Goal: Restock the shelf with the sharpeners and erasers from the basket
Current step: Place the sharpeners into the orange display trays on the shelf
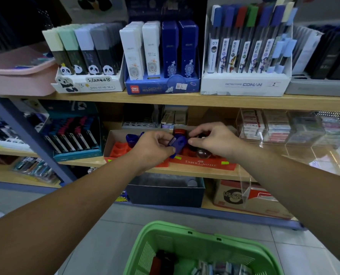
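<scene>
My left hand [154,148] pinches a blue sharpener [178,143] over the red Faber-Castell display tray [203,163] on the middle shelf. My right hand [214,140] hovers just right of it, fingers curled around a small dark sharpener [200,135] that is mostly hidden. More sharpeners sit in the tray: a blue one [131,138] at the back left, a red one [180,132] behind, and a dark rounded one [204,153] under my right hand. The green basket [145,253] stands on the floor below, with red, black and pale items inside.
Boxes of pencil leads line the upper wooden shelf [205,101]. A pink bin [20,76] sits at its left. Clear acrylic cases [280,128] hold erasers to the tray's right. A teal display box [76,135] is to the left. Dark and cardboard boxes fill the bottom shelf.
</scene>
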